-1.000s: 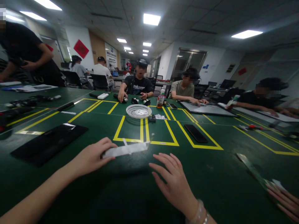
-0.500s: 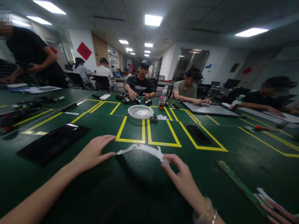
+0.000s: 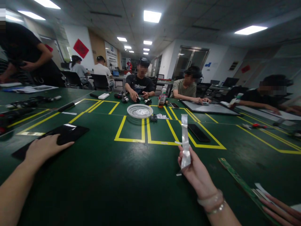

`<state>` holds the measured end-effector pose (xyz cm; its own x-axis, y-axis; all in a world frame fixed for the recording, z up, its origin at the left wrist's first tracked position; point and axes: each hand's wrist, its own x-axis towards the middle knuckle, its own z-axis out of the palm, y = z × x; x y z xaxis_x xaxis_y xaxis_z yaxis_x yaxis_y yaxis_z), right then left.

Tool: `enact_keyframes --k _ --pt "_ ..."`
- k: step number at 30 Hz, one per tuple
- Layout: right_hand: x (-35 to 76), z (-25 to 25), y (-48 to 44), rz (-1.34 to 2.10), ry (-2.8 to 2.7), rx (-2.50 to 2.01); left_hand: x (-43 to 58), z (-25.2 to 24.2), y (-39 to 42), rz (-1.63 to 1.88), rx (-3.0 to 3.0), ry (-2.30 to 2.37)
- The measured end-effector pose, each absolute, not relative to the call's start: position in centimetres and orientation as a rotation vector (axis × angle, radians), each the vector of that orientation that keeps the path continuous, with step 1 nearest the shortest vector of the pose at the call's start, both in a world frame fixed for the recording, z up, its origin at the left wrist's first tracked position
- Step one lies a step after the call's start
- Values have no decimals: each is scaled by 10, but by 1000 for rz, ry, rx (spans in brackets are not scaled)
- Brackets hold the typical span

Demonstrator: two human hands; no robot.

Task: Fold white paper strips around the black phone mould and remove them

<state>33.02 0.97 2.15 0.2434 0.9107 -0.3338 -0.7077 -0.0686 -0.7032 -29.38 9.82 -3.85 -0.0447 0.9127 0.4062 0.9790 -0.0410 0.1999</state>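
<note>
While the right hand (image 3: pixel 197 175) grips a silvery strip (image 3: pixel 185 135) upright above the bench (image 3: pixel 129 185), its fingers partly hidden, the left hand (image 3: pixel 43 149) covers part of a dark panel (image 3: pixel 76 131), whether gripping I cannot tell; a co-worker's hand (image 3: pixel 278 205) is cut off.

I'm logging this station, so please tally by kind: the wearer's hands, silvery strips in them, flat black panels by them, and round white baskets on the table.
Hands: 2, left hand and right hand
Silvery strip: 1, in the right hand
Flat black panel: 1, at the left hand
Round white basket: 1
Total: 5
</note>
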Motion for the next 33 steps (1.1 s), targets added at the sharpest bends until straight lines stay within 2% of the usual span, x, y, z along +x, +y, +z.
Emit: enact_keyframes --k 3,7,12,18,28,33 --pt "336 19 12 1429 -235 -902 -276 -26 95 -605 -1883 -2254" --pt "341 16 12 1453 -363 -864 -222 4 89 -478 -1967 -2315" --pt "337 22 10 1451 -346 -785 -115 29 64 -489 -2472 -1734" --pt "326 36 5 1484 -296 -717 -16 21 17 -461 -2969 -1257" --pt "311 32 -5 1278 -760 -825 9 0 6 -392 -3030 -1134" --pt "302 23 -10 1022 -1308 -1057 4 1 0 -592 -2896 -921"
